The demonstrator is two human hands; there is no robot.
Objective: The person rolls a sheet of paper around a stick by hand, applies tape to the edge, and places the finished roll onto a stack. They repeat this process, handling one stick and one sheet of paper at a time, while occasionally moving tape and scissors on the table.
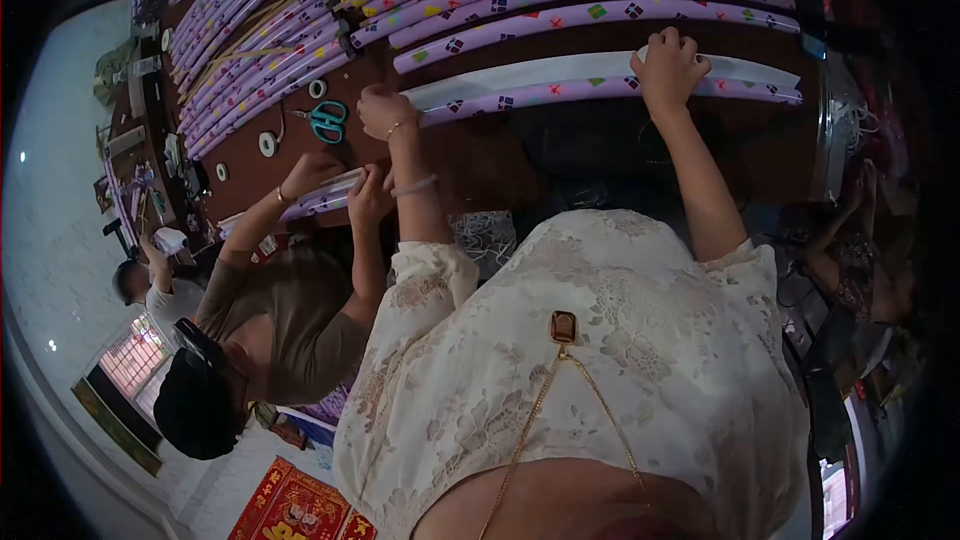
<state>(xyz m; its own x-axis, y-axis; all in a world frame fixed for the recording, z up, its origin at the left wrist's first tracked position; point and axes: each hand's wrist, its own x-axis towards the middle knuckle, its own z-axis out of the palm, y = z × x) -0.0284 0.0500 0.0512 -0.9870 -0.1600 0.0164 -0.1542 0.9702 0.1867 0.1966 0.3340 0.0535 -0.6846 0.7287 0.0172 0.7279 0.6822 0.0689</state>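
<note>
A long roll of purple patterned paper (560, 92) lies across the table in front of me, its white inner side (540, 72) showing along the far edge. At the roll's left end, my left hand (387, 112) is closed, its fingertips partly hidden. My right hand (672, 65) rests over the right part of the paper with fingers bent around a white rounded thing, which looks like a tape roll (639, 57); most of it is covered by the hand.
Finished-looking purple rolls (600, 12) lie side by side beyond, with more rolls (260, 60) to the left. Teal-handled scissors (328, 122) and tape rolls (268, 144) lie on the dark table (480, 155). A co-worker (290, 290) handles another roll at my left.
</note>
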